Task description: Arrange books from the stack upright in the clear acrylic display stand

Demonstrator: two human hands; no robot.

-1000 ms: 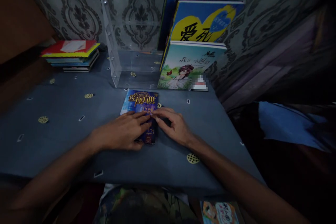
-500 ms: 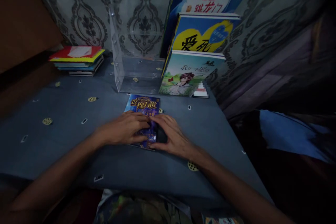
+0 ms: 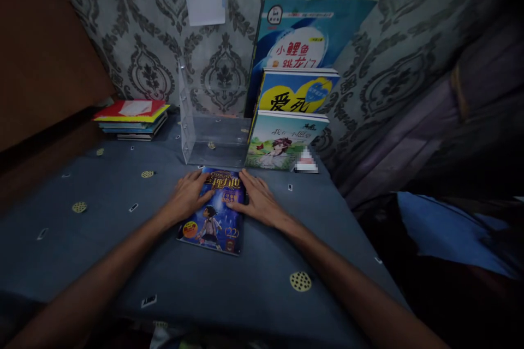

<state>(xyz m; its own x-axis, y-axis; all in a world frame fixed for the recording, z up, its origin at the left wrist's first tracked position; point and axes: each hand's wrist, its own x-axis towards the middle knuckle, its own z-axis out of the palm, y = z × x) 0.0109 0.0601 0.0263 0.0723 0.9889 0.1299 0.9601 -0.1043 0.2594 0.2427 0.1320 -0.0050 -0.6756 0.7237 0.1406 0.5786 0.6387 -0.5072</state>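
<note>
A dark blue paperback book (image 3: 213,223) lies face up on the patterned grey-blue tablecloth. Gold lettering runs along its top, with a cartoon figure and the number 22 lower down. My left hand (image 3: 190,196) grips its upper left edge, thumb over the cover. On the opposite side, my right hand (image 3: 260,199) holds the upper right edge, its thumb also resting on the cover. Just behind the book stands a clear acrylic rack (image 3: 186,136). Its left part shows no books, while the right part holds a green-covered book (image 3: 266,144) at the front.
Behind the green book rise a blue-and-yellow book (image 3: 270,90) and taller blue picture books (image 3: 298,22). A stack of books (image 3: 133,120) sits at the back left. A small pixelated object (image 3: 306,161) stands by the rack's right corner. Patterned wallpaper (image 3: 143,65) backs the table.
Both hands have shifted from the middle of the book to its upper side edges, uncovering the lower cover. The view has tilted up, showing more of the rack.
</note>
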